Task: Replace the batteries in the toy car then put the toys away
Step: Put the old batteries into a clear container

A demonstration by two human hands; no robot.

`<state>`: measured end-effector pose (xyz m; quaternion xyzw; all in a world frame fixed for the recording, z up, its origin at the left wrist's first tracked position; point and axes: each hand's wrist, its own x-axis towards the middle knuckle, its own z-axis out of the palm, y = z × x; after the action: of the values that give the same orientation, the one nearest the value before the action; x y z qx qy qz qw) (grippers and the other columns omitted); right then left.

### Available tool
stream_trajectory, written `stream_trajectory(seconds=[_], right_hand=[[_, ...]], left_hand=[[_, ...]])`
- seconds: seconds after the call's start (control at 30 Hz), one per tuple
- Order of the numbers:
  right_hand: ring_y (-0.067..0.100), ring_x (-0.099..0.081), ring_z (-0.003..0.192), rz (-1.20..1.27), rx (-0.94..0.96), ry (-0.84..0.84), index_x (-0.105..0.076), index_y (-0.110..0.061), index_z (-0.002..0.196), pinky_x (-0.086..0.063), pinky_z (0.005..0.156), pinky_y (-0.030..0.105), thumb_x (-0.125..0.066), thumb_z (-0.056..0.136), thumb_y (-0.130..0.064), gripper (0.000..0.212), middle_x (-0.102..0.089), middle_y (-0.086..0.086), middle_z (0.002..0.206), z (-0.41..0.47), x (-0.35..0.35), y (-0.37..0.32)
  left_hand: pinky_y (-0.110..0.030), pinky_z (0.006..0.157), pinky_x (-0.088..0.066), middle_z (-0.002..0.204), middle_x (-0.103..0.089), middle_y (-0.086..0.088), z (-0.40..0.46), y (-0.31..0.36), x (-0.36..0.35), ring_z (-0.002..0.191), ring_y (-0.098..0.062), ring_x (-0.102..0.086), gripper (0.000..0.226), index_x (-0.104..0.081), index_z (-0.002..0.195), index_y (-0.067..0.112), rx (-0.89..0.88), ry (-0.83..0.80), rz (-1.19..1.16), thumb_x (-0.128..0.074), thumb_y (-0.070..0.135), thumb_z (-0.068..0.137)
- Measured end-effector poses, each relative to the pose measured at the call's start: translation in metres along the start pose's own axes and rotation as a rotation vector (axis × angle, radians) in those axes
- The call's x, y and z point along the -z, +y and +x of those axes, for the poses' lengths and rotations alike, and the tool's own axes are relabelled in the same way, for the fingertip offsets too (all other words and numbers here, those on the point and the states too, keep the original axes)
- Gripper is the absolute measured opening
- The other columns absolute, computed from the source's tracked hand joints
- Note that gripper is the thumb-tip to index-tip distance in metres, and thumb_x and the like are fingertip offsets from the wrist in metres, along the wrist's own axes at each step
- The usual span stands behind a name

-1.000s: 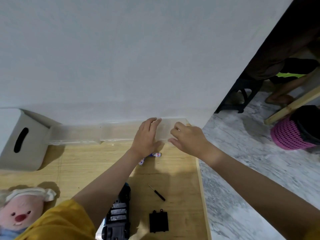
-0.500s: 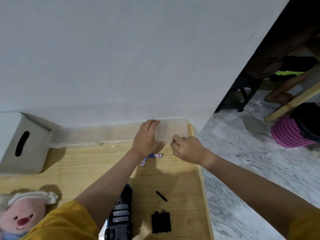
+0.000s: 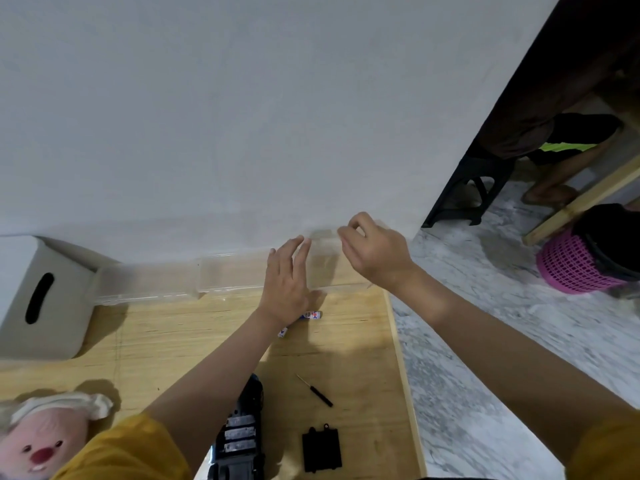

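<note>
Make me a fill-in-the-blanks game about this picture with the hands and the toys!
1. The plush doll has a ____ nose.
2. The basket on the marble floor is ____.
3. The left hand lies flat on the clear ____ standing against the wall.
4. The black battery cover lies on the table just nearer the camera than the small ____.

Missing words: red; pink; box; screwdriver
</note>
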<state>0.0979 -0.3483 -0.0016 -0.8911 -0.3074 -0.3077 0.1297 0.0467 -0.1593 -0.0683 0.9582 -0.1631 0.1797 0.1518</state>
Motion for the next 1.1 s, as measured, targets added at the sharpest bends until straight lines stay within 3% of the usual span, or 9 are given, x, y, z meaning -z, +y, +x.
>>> stream_trajectory(seconds=[0.13,0.27,0.4,0.53,0.67,0.83,1.03,1.1], right_hand=[[0.02,-0.049,0.045,0.071,-0.074,0.045,-0.069,-0.011,0.08,-0.038,0.031,0.024,-0.063,0.084,-0.01,0.007,-0.055,0.005,0.071,0.011,-0.005,0.004],[0.019,-0.055,0.051,0.157,-0.103,0.089,-0.072,-0.009,0.098,-0.044,0.036,0.023,-0.059,0.088,-0.015,0.017,-0.059,0.007,0.073,0.008,-0.009,0.001],[0.016,-0.056,0.052,0.154,-0.152,0.119,-0.071,-0.01,0.1,-0.044,0.036,0.023,-0.058,0.088,-0.019,0.02,-0.06,0.005,0.076,0.002,-0.012,-0.002],[0.012,-0.057,0.054,0.127,-0.114,0.189,-0.062,-0.009,0.099,-0.042,0.039,0.019,-0.063,0.087,-0.024,0.019,-0.062,0.004,0.078,-0.012,-0.017,-0.008],[0.016,-0.056,0.052,0.2,0.02,-0.062,-0.062,-0.009,0.081,-0.043,0.038,0.024,-0.059,0.087,-0.028,0.02,-0.061,0.003,0.076,-0.027,-0.033,-0.01],[0.021,-0.06,0.083,0.424,-0.227,-0.685,-0.064,-0.014,0.093,-0.045,0.065,0.033,-0.062,0.086,-0.033,0.02,-0.06,-0.001,0.089,-0.02,-0.055,-0.01],[0.014,-0.06,0.085,0.532,-0.288,-0.827,-0.07,-0.025,0.09,-0.05,0.074,0.039,-0.063,0.085,-0.034,0.013,-0.07,-0.008,0.088,-0.012,-0.057,-0.009],[0.013,-0.062,0.082,0.552,-0.29,-0.792,-0.071,-0.025,0.092,-0.051,0.073,0.04,-0.062,0.086,-0.034,0.014,-0.071,-0.008,0.086,-0.015,-0.056,-0.01]], left_hand=[[-0.056,0.098,-0.038,0.141,-0.031,-0.015,0.002,-0.002,0.001,0.124,-0.036,-0.045,0.117,-0.018,0.145,0.004,0.082,-0.092,0.056,-0.063,0.074,0.063],[-0.057,0.103,-0.033,0.151,-0.019,-0.01,0.007,0.0,0.004,0.132,-0.032,-0.036,0.137,-0.005,0.147,0.008,0.134,-0.144,0.081,-0.073,0.075,0.048],[-0.057,0.106,-0.029,0.154,-0.014,-0.006,0.008,0.001,0.006,0.135,-0.027,-0.028,0.141,-0.006,0.149,0.009,0.171,-0.173,0.113,-0.071,0.078,0.045],[-0.062,0.102,-0.029,0.15,-0.017,-0.013,0.012,0.002,0.007,0.134,-0.034,-0.028,0.14,-0.015,0.147,0.009,0.186,-0.18,0.12,-0.074,0.077,0.04],[-0.064,0.101,-0.029,0.145,-0.019,-0.016,0.014,0.002,0.007,0.134,-0.036,-0.028,0.14,-0.016,0.148,0.013,0.212,-0.18,0.116,-0.073,0.078,0.038],[-0.064,0.1,-0.03,0.144,-0.02,-0.017,0.013,0.002,0.006,0.133,-0.037,-0.032,0.137,-0.016,0.148,0.015,0.227,-0.18,0.099,-0.072,0.077,0.04],[-0.065,0.1,-0.03,0.144,-0.019,-0.017,0.013,0.0,0.006,0.134,-0.037,-0.03,0.14,-0.016,0.148,0.016,0.228,-0.188,0.096,-0.077,0.075,0.037],[-0.065,0.1,-0.03,0.144,-0.019,-0.016,0.012,0.0,0.005,0.134,-0.037,-0.03,0.141,-0.016,0.148,0.016,0.227,-0.177,0.093,-0.079,0.074,0.036]])
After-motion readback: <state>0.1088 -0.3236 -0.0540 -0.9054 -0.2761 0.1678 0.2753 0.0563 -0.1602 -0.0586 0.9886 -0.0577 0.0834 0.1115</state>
